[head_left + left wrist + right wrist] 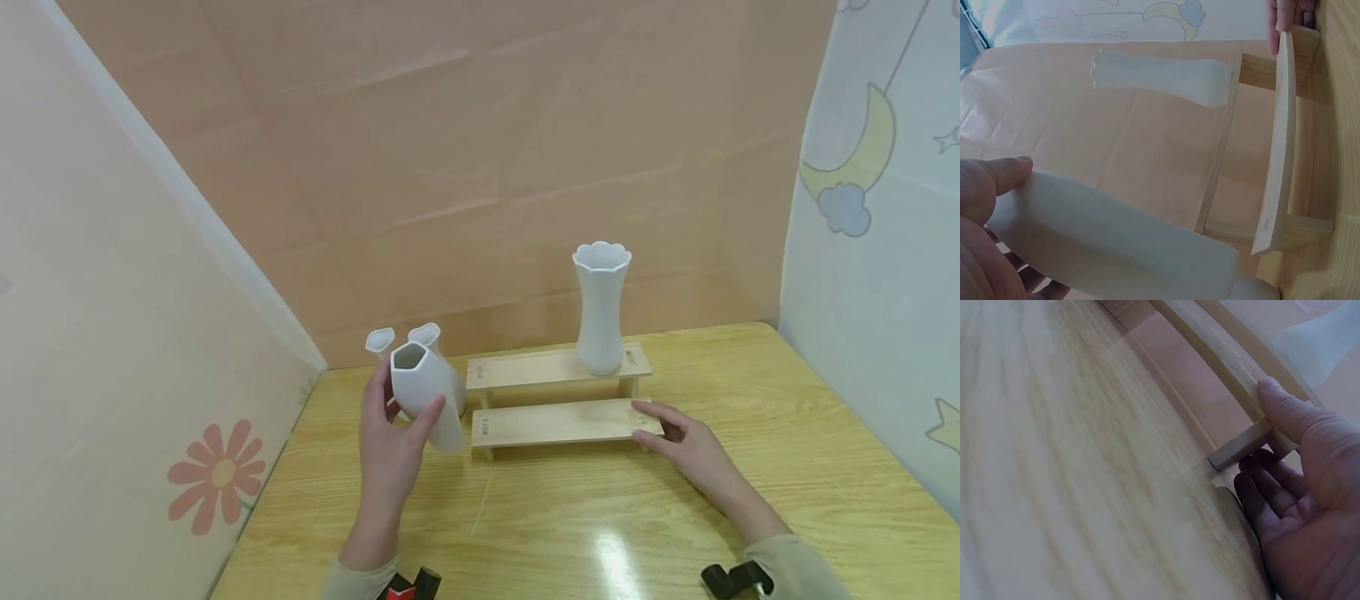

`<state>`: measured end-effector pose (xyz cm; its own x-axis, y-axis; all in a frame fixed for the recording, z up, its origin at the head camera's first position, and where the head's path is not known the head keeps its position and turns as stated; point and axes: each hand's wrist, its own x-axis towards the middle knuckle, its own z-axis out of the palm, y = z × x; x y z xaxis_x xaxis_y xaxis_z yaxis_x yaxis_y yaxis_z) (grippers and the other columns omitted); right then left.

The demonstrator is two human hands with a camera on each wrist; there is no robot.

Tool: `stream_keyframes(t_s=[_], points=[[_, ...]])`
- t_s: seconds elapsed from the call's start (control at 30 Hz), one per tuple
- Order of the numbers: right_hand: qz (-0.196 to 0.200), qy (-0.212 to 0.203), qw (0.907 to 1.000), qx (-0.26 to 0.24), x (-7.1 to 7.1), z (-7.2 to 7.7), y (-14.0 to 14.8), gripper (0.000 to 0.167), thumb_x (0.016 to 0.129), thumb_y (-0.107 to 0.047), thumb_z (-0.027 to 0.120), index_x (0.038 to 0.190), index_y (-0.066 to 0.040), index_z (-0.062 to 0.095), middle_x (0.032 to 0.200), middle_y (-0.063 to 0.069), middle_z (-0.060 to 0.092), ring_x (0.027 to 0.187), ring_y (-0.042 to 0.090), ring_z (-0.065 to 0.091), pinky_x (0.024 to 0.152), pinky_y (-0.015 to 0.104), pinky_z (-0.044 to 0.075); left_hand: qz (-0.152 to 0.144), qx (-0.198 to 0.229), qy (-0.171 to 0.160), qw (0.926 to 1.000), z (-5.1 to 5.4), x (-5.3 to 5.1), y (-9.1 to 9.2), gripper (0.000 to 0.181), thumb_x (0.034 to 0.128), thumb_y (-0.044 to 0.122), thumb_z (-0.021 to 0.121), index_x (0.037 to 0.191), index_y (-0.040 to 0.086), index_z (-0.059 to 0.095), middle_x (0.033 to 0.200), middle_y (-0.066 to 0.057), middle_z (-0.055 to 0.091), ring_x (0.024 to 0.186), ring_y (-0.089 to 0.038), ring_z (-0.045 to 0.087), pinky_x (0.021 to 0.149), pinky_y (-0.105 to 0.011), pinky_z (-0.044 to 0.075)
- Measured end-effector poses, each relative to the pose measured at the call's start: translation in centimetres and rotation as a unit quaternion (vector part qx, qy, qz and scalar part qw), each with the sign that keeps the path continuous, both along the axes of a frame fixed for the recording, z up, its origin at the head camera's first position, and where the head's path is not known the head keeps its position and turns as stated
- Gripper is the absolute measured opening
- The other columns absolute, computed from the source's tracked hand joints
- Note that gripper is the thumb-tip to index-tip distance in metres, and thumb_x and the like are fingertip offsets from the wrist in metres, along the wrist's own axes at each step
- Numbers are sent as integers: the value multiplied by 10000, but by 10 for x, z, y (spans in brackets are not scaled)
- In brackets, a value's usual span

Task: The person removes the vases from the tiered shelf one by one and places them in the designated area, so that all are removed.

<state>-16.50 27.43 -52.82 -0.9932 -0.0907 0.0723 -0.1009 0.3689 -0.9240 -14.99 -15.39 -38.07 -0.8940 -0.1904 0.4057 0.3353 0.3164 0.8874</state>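
Observation:
My left hand [390, 450] grips a white vase [423, 387] with an angular mouth, tilted and held above the table at the left. In the left wrist view the thumb lies along one side of that vase [1110, 231] and the fingers go round behind it. My right hand [686, 446] holds the right end of the lower board of a two-step wooden stand [555, 422], thumb at the front edge and fingers over the end. On the upper step stands a tall white vase [602, 312] with a scalloped rim, upright near the right end.
Behind the held vase, two more white flared mouths [380, 340] show at the table's back left; their lower parts are hidden. The wooden table [540, 508] meets a brown cloth backdrop [487, 167], with patterned white walls at both sides.

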Motion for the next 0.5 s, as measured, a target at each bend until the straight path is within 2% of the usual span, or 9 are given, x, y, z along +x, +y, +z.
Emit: stream_keyframes(t_s=[0.17, 0.3, 0.5], points=[[1, -8, 10000, -5, 0, 1, 0, 665, 1059, -426, 764, 1628, -151, 557, 1738, 238, 363, 1584, 483, 349, 977, 32, 397, 96, -94, -6, 9999, -7, -4, -8, 881, 934, 134, 919, 1672, 140, 437, 1553, -92, 520, 1355, -318, 554, 1165, -509, 455], [14, -14, 10000, -48, 0, 0, 0, 665, 1062, -420, 761, 1631, -148, 552, 1736, 232, 369, 1580, 480, 357, 977, 45, 414, 113, -65, 40, 9999, -13, -10, -10, 877, 941, 149, 914, 1672, 130, 430, 1557, -108, 509, 1367, -325, 542, 1180, -526, 440], [6, -27, 10000, -50, 0, -1, 0, 665, 1059, -426, 763, 1626, -146, 558, 1734, 237, 370, 1581, 480, 354, 976, 46, 411, 155, 31, -8, 9999, -27, -21, -12, 850, 939, 162, 919, 1651, 132, 454, 1535, -113, 514, 1372, -336, 542, 1181, -526, 434]])
